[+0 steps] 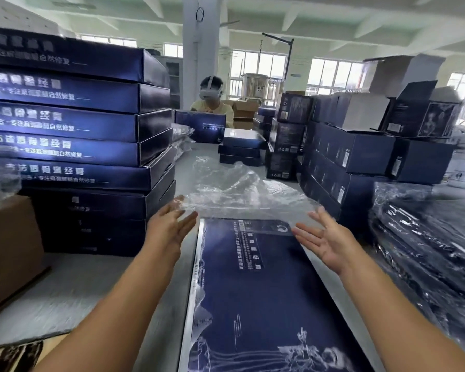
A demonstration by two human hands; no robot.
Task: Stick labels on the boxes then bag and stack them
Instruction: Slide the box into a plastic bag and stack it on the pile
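head cam: our left hand (169, 229) + right hand (330, 245) splayed, gripping nothing; slack bag (239, 194) cld snag box (253, 291) corners.

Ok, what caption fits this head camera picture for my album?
Bagging time: left hand and right hand, both open, by the clear plastic bag at the far end of a dark blue box.
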